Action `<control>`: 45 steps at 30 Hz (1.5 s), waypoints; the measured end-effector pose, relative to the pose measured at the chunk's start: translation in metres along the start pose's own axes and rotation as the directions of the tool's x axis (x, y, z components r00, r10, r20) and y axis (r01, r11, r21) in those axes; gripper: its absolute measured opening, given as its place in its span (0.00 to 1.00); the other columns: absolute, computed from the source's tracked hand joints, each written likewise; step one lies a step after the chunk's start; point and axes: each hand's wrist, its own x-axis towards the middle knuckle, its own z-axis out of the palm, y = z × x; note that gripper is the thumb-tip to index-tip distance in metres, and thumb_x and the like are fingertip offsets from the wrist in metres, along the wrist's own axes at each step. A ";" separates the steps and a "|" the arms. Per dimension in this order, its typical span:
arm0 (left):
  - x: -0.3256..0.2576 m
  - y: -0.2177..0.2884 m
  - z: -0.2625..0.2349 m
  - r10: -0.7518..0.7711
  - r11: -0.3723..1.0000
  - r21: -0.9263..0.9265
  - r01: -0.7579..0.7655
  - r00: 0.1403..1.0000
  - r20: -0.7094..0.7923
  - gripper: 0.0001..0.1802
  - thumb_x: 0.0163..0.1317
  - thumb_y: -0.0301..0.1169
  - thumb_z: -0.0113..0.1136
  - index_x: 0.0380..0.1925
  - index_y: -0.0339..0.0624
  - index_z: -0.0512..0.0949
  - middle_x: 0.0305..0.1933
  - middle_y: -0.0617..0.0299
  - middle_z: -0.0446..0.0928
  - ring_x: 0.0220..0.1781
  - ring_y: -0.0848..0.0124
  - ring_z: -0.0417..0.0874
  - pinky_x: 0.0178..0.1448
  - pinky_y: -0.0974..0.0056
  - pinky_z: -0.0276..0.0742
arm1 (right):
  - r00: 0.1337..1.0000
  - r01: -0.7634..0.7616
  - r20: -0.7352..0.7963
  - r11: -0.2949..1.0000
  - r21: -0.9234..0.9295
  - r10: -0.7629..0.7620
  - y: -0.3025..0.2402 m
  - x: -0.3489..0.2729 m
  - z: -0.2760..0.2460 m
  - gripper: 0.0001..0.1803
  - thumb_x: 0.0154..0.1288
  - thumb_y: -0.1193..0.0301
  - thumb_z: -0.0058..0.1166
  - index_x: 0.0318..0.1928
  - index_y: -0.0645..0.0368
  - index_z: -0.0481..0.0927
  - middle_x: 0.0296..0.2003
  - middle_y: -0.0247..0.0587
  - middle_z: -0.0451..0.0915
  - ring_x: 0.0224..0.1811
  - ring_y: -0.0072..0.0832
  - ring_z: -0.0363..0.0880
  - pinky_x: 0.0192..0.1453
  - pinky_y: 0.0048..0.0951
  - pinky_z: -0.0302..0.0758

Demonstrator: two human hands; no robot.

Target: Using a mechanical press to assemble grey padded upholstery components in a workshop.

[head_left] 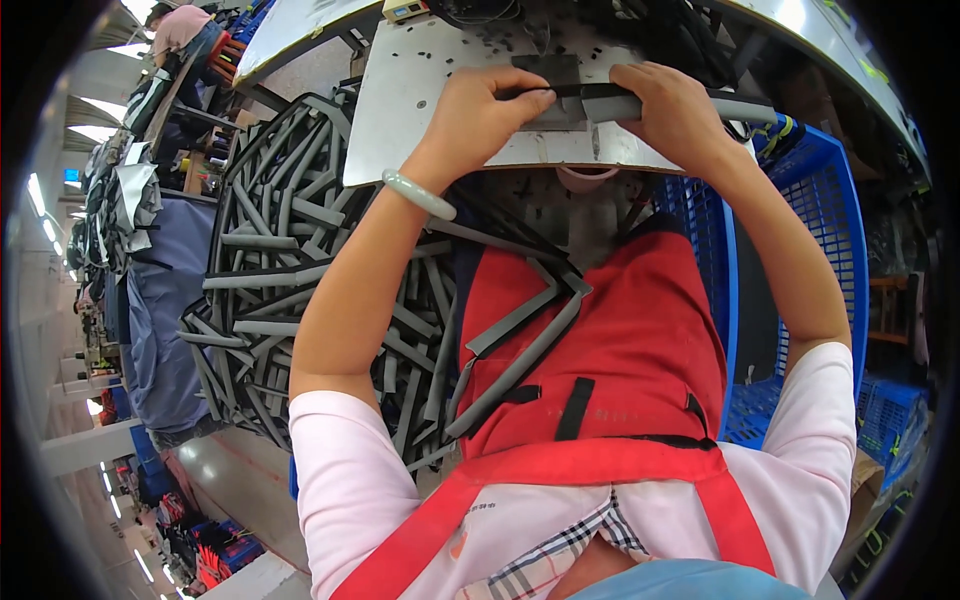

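A grey padded strip with a black edge (742,107) lies across the front of a white worktable (390,120). My right hand (672,112) is closed over it from above, and its far end sticks out to the right. My left hand (490,108), with a pale bangle on the wrist, pinches the strip's black edge between thumb and finger. Between the hands, a short grey section rests on a dark metal plate (550,68). Similar grey and black strips (520,375) lie over the red apron (640,330) on my lap.
A large heap of grey and black strips (265,240) rises at my left. Blue plastic crates (850,210) stand at my right. Dark machinery (640,25) sits at the table's back, with small black scraps around. Another person (180,30) is at the far left.
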 end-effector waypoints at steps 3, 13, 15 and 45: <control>0.014 -0.008 -0.001 -0.061 0.998 -0.018 0.060 0.998 -0.023 0.15 0.60 0.33 0.67 0.42 0.33 0.83 0.34 0.63 0.83 0.36 0.79 0.79 0.42 0.74 0.74 | 1.000 -0.007 -0.008 0.999 -0.040 0.007 0.007 0.011 0.006 0.24 0.51 0.67 0.66 0.50 0.57 0.78 0.41 0.45 0.82 0.47 0.45 0.79 0.50 0.41 0.75; 0.028 -0.023 -0.008 -0.073 0.997 -0.007 0.073 0.993 -0.088 0.17 0.58 0.38 0.69 0.41 0.35 0.85 0.26 0.68 0.79 0.25 0.82 0.67 0.29 0.75 0.62 | 0.998 -0.059 0.026 0.998 -0.017 0.060 0.011 0.028 0.020 0.26 0.51 0.69 0.65 0.53 0.60 0.78 0.48 0.50 0.80 0.52 0.47 0.77 0.57 0.39 0.73; 0.031 -0.025 -0.010 -0.072 0.997 -0.020 0.070 0.993 -0.089 0.17 0.58 0.37 0.68 0.41 0.35 0.85 0.26 0.68 0.79 0.25 0.82 0.67 0.29 0.75 0.62 | 0.999 -0.028 -0.024 0.998 -0.056 0.026 0.012 0.032 0.021 0.25 0.52 0.67 0.64 0.53 0.55 0.79 0.44 0.44 0.83 0.49 0.43 0.80 0.51 0.39 0.77; 0.000 0.000 0.032 -0.028 0.852 -0.512 0.111 0.985 0.168 0.20 0.63 0.44 0.63 0.39 0.35 0.84 0.31 0.63 0.82 0.39 0.75 0.81 0.46 0.70 0.75 | 0.838 0.503 0.277 0.863 -0.052 -0.471 -0.089 -0.026 0.013 0.05 0.51 0.70 0.57 0.28 0.57 0.76 0.31 0.39 0.80 0.44 0.34 0.79 0.50 0.34 0.72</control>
